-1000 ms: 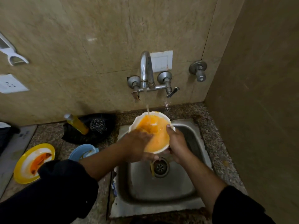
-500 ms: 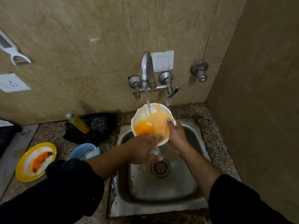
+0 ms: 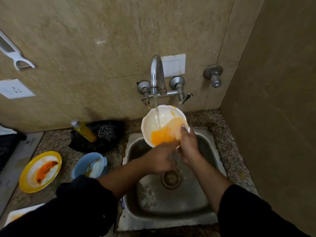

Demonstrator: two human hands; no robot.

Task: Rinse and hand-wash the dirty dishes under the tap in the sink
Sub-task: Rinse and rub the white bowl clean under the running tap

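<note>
Home kitchen: steel sink [image 3: 212, 144], tap [image 3: 156, 72], dirty plate [image 3: 27, 182].

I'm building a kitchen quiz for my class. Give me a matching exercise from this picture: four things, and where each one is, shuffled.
1 white bowl
2 yellow plate
3 steel scourer
4 blue bowl

A on the black dish by the wall
B under the tap's stream
C on the counter, beside the sink
D on the counter, far left

Pairs: 1-B, 2-D, 3-A, 4-C

Glossy bowl [image 3: 152, 120], dull steel sink [image 3: 172, 218]
</note>
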